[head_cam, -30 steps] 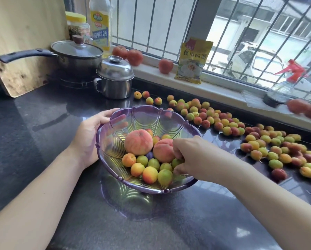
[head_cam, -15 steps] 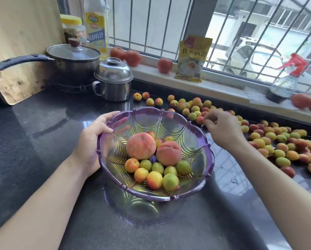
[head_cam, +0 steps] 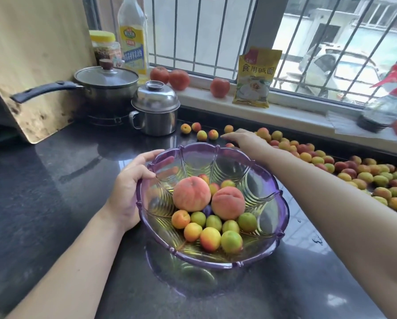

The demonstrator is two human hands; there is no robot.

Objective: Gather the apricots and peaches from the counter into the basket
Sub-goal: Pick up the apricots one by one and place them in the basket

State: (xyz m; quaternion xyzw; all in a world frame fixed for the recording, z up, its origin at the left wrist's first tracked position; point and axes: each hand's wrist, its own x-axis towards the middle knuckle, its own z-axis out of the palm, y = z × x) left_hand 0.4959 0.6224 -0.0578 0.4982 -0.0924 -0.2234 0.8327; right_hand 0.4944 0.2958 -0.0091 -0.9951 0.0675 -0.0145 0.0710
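Reaching farther than half a second ago, the right hand (head_cam: 243, 139) has left the basket's far rim and now stretches past it over the desk (head_cam: 54, 180), toward the small loose group of apricots (head_cam: 208, 134) near the steel lidded pot (head_cam: 155, 109). Its fingers lie fairly straight and low over the fruit; nothing shows in its grip, though what sits under the palm is hidden. A second ago this same hand was down inside the basket, so one load looks delivered and another pick is starting.

The left hand (head_cam: 129, 189) has kept its place: thumb hooked over the near-left rim of the purple basket (head_cam: 282, 203), fingers curled along the outside wall, steadying it.

Inside the basket lie two peaches (head_cam: 191, 193) side by side, with roughly a dozen apricots packed in front of and behind them. Far more fruit is outside: a long band of apricots (head_cam: 365, 176) runs along the desk to the right, below the window ledge. On that ledge stand three round red fruits (head_cam: 220, 87), which could be peaches or tomatoes; I cannot tell.

Judging by this, the task is early, with most of the fruit left to gather.
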